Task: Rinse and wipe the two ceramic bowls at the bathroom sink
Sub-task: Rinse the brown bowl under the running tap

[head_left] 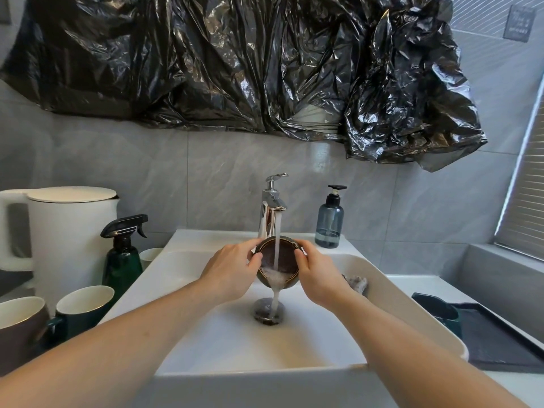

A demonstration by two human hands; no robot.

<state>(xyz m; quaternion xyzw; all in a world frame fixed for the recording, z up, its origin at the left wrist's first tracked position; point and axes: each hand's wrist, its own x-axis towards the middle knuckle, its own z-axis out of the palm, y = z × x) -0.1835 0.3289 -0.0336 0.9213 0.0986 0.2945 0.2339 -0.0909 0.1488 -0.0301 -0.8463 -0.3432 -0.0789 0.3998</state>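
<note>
A small dark brown ceramic bowl (284, 256) is tilted toward me under the running chrome faucet (272, 207), over the white sink (206, 334). My left hand (229, 272) grips its left rim and my right hand (318, 278) grips its right rim. Water pours into the bowl and spills over its lower edge down onto the drain (268, 312). A green bowl (438, 310) lies on its side on the dark tray (494, 343) at the right. A crumpled cloth (357, 283) rests on the sink's right rim.
On the left counter stand a white kettle (67, 231), a green spray bottle (123, 257), a brown mug (20, 328) and a green mug (82, 307). A blue soap dispenser (329, 222) stands behind the sink at the right. Black plastic sheeting (235, 63) covers the wall above.
</note>
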